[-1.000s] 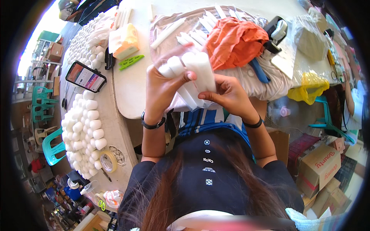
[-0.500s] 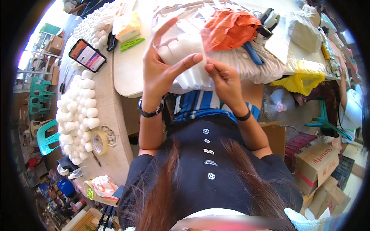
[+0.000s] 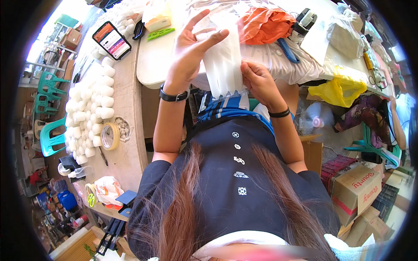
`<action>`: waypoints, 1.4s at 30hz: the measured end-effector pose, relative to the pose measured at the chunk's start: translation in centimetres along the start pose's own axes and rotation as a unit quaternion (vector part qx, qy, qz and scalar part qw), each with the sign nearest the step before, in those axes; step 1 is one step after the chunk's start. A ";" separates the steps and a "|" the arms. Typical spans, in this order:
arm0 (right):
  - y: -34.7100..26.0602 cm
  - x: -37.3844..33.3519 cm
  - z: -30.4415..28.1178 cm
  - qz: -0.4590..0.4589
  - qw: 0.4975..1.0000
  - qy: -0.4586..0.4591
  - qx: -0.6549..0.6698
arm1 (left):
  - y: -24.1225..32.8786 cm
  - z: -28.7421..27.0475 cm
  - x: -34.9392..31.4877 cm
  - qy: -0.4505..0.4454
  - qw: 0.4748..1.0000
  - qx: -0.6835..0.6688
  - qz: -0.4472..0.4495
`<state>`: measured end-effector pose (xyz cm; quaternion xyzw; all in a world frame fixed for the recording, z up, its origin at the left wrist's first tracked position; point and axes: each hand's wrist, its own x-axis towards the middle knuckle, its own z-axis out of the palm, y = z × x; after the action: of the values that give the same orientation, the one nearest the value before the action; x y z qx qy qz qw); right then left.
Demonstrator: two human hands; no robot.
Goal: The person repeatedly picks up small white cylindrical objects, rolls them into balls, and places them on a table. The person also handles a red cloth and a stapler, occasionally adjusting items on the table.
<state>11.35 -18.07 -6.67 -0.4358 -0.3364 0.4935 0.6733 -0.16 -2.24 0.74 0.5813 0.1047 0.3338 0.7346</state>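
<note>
Pinching is best done lightly, with the white candle bundle (image 3: 223, 69) held square. In the head view it lies between the hands, its right edge pinched by fingers of the right hand (image 3: 261, 85); at the left hand (image 3: 187, 56), thumb and forefinger are spread, but the hidden fingers' grip cannot be told.

A phone (image 3: 112, 40) sits on the left table (image 3: 133, 150), where a tape roll (image 3: 105, 136) lies near a pen (image 3: 103, 156). An orange cloth (image 3: 266, 26) lies near a blue handle (image 3: 288, 51). A yellow bag (image 3: 342, 90) hangs at right, above a cardboard box (image 3: 355, 193).
</note>
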 end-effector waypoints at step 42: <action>3.5 3.4 -5.3 -0.383 0.486 0.053 -0.783 | -8.7 -4.7 -3.9 -0.054 0.684 0.704 0.184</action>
<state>15.70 -15.72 -11.88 -0.6366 -0.6816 -0.3047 0.1932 -2.49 -1.85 -9.62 0.9520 0.1605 0.2582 0.0373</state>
